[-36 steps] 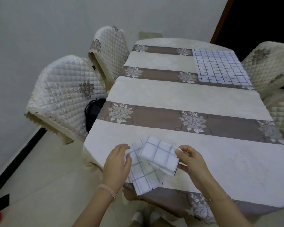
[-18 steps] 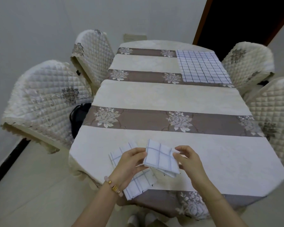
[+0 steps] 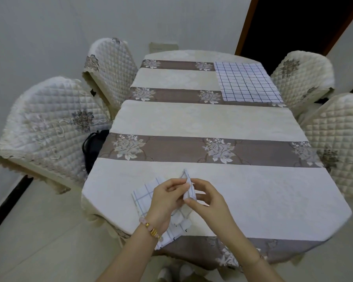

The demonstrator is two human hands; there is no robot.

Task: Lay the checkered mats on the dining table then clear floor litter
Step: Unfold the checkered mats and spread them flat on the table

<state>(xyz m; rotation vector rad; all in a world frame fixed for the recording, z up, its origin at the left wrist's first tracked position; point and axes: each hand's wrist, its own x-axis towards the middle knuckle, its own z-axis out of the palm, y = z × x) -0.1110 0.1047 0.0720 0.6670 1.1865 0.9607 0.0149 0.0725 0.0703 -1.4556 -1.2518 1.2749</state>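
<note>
A folded checkered mat (image 3: 188, 187) stands on edge between my two hands above the near end of the dining table (image 3: 212, 123). My left hand (image 3: 167, 202) pinches its left side and my right hand (image 3: 207, 199) pinches its right side. Under my left hand another folded checkered mat (image 3: 145, 193) lies flat on the tablecloth near the front edge. A third checkered mat (image 3: 247, 82) lies spread out at the far right of the table.
Quilted cream chairs stand on both sides: two at the left (image 3: 49, 127) (image 3: 110, 68) and two at the right (image 3: 302, 74) (image 3: 338, 135). A black bag (image 3: 93, 146) sits on the near left chair seat. A dark doorway (image 3: 293, 23) opens behind the table.
The small folded mat has been lifted from lying flat to standing on edge between my fingers. My left hand moved right over the lower mat.
</note>
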